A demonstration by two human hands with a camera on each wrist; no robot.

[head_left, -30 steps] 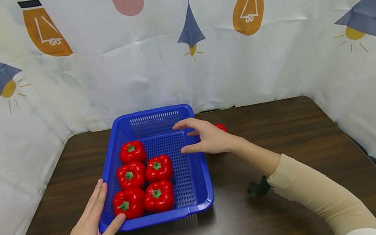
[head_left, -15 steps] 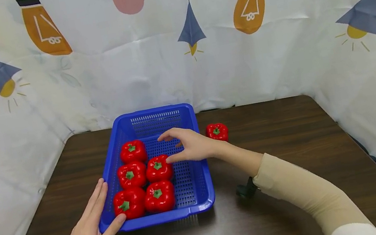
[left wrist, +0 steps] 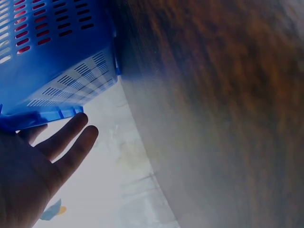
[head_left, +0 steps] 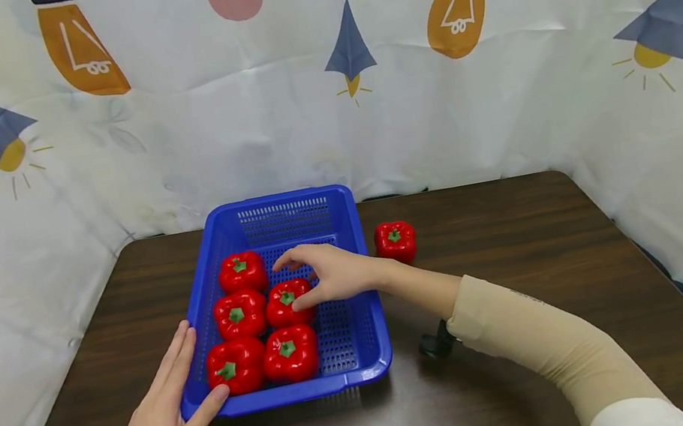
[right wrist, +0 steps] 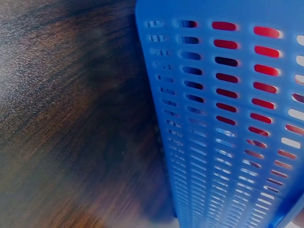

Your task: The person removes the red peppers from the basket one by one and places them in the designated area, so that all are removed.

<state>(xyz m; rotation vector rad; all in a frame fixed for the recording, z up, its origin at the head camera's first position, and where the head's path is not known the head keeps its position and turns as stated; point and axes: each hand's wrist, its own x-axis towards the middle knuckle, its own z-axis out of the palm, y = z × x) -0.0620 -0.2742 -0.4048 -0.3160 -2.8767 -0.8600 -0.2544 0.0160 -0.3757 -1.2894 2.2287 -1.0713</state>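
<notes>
A blue plastic basket [head_left: 359,373] with slotted walls holds several shiny red bell peppers with green stems. My left hand [head_left: 155,421] rests along its left side, fingers straight and the thumb over the near-left corner. In the left wrist view, the left hand's fingers [left wrist: 71,154] lie at the basket's rim. Inside the basket, my right hand [head_left: 338,271] is held over the middle-right bell pepper [head_left: 284,314], fingers loosely bent and thumb tip in front of it. Whether the thumb touches it is hard to tell. One bell pepper [head_left: 395,241] sits outside, right of the basket.
The basket stands on a dark wood-grain table [head_left: 490,240]. Behind and beside the table hangs a white printed curtain [head_left: 422,123]. A small black device [head_left: 436,342] shows below the right forearm. In the right wrist view, the slotted basket wall [right wrist: 204,156] fills the right side.
My right hand has moved left and slightly nearer, from the basket's right rim to over the middle-right bell pepper. The bell pepper outside has come into fuller view. My left hand stays put.
</notes>
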